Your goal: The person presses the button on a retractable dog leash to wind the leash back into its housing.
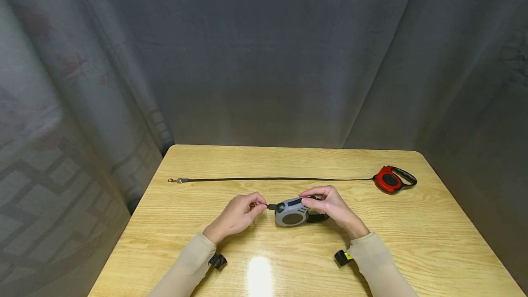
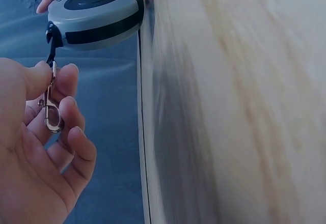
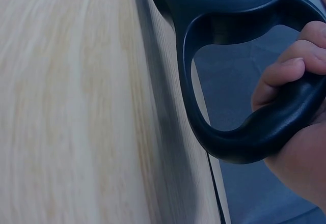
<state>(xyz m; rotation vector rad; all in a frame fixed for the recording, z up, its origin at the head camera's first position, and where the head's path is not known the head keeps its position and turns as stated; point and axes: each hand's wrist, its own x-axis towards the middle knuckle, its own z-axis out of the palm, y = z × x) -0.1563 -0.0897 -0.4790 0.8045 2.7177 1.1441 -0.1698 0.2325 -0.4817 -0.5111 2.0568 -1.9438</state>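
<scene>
Lower centre: your left hand (image 1: 237,214) pinching clip (image 2: 50,102), right hand (image 1: 331,204) gripping grey leash reel (image 1: 290,214) (long axis pointing left, toward clip).

Head view looked down over left hand (image 1: 234,215) and right hand (image 1: 333,206); close wrist views both faced grey leash (image 1: 291,218) between.

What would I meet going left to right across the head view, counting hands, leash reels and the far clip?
Far clip → left hand → grey reel → right hand → red reel.
</scene>
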